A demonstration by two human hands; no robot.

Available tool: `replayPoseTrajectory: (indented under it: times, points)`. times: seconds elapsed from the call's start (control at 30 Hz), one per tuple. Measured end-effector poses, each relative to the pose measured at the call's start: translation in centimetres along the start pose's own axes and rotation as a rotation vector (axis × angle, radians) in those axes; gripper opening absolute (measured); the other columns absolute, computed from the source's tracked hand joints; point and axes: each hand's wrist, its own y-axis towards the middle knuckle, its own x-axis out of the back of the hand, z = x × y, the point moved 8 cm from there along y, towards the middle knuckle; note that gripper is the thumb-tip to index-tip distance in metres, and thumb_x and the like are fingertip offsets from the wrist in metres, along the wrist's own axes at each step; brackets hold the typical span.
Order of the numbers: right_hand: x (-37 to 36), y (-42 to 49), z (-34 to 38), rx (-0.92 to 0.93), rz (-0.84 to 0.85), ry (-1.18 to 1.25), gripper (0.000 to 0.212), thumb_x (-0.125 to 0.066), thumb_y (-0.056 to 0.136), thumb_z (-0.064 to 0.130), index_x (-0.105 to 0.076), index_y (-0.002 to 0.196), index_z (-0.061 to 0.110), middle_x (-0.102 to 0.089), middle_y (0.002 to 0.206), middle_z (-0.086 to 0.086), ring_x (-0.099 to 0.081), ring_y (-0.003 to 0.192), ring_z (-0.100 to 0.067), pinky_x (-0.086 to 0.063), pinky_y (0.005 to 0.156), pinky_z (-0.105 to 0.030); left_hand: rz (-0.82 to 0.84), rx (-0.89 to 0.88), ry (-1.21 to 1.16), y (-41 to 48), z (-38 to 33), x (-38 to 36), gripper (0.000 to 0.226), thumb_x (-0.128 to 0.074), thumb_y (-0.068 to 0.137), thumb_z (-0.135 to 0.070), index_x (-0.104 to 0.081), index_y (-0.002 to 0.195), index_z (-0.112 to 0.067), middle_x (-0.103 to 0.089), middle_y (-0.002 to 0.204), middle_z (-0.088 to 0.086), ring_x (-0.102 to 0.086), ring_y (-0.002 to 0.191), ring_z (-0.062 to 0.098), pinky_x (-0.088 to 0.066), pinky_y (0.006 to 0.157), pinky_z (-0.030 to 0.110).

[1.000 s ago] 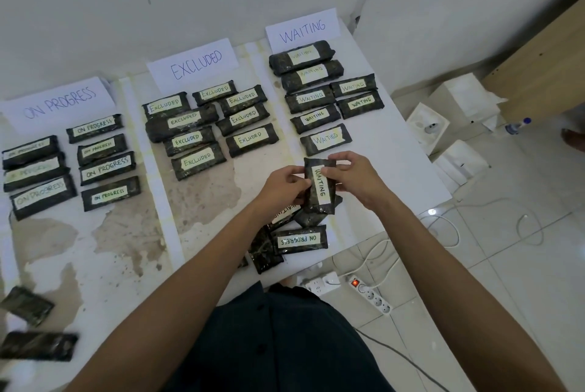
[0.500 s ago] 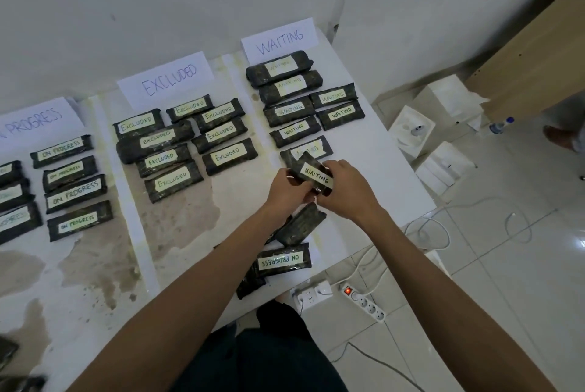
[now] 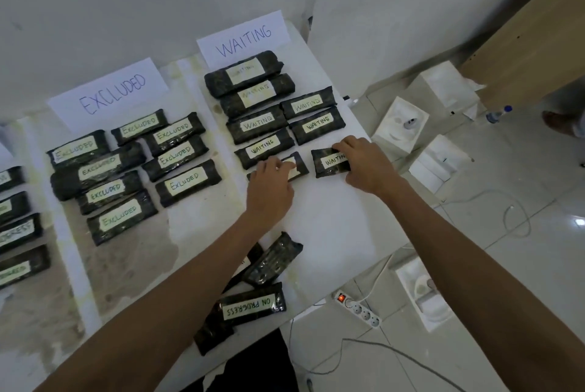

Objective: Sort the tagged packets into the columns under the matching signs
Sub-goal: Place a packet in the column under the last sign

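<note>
Partly covered, WAITING packet [image 3: 327, 165] under right hand [image 3: 364, 164] fingers [image 3: 344, 146]

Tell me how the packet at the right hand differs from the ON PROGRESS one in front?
The WAITING packet lies in the WAITING column, with the right hand on it; the ON PROGRESS packet lies untouched in the front pile. Its tag reads upside down to the camera; the WAITING packet's reads upright. Both are dark with pale tags.

Sorting under the WAITING sign [image 3: 243, 40]
Right hand [image 3: 364, 166] grips a WAITING packet [image 3: 327, 163] on the worktop [image 3: 332, 217]; left hand [image 3: 269, 192] touches the neighbouring packet [image 3: 299, 167].
</note>
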Motion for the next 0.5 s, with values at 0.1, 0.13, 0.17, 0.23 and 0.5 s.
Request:
replayPoseTrajectory:
  times: [0.1,0.13,0.17,0.23,0.5]
  points:
    - [-0.3,1.4,0.0,0.054,-0.018,-0.021,0.054,-0.06,0.079,0.005,-0.048,0.131,0.014,-0.052,0.128,-0.009,-0.051,0.112,-0.029,-0.039,0.088,-0.038,-0.02,-0.015,0.003,0.6,0.4,-0.2,0.037,-0.057,0.081,-0.01,-0.059,0.118,-0.015,-0.053,0.114,0.009,-0.048,0.104,0.029,-0.045,0.087,0.042]
    - [-0.4,1.7,-0.1,0.063,-0.019,-0.021,0.053,-0.059,0.079,0.004,-0.049,0.131,0.013,-0.052,0.129,-0.009,-0.051,0.113,-0.03,-0.038,0.09,-0.038,-0.03,-0.019,-0.001,0.7,0.4,-0.3,0.036,-0.058,0.08,-0.009,-0.06,0.116,-0.014,-0.054,0.112,0.01,-0.048,0.102,0.029,-0.046,0.086,0.042]
    - [-0.6,2.0,-0.1,0.065,-0.017,-0.016,0.053,-0.058,0.079,0.003,-0.049,0.13,0.013,-0.052,0.13,-0.008,-0.051,0.115,-0.029,-0.038,0.091,-0.038,-0.039,-0.024,-0.002,0.7,0.4,-0.2,0.036,-0.059,0.079,-0.008,-0.061,0.114,-0.014,-0.054,0.11,0.01,-0.049,0.101,0.03,-0.046,0.084,0.042]
    - [-0.9,2.2,-0.3,0.065,-0.014,0.001,0.053,-0.058,0.079,0.001,-0.049,0.13,0.013,-0.052,0.132,-0.008,-0.05,0.118,-0.029,-0.037,0.094,-0.039,-0.05,-0.033,-0.006,0.7,0.4,-0.2,0.035,-0.06,0.077,-0.007,-0.062,0.111,-0.014,-0.054,0.108,0.01,-0.049,0.099,0.03,-0.047,0.082,0.043]
    - [-0.5,0.3,1.3,0.063,-0.065,0.085,0.062,-0.057,0.076,-0.003,-0.046,0.135,0.01,-0.049,0.138,-0.012,-0.048,0.123,-0.03,-0.04,0.099,-0.041,-0.039,-0.078,-0.092,-0.2,0.5,1.0,0.032,-0.059,0.078,-0.008,-0.063,0.11,-0.011,-0.055,0.108,0.012,-0.05,0.098,0.029,-0.047,0.08,0.039]
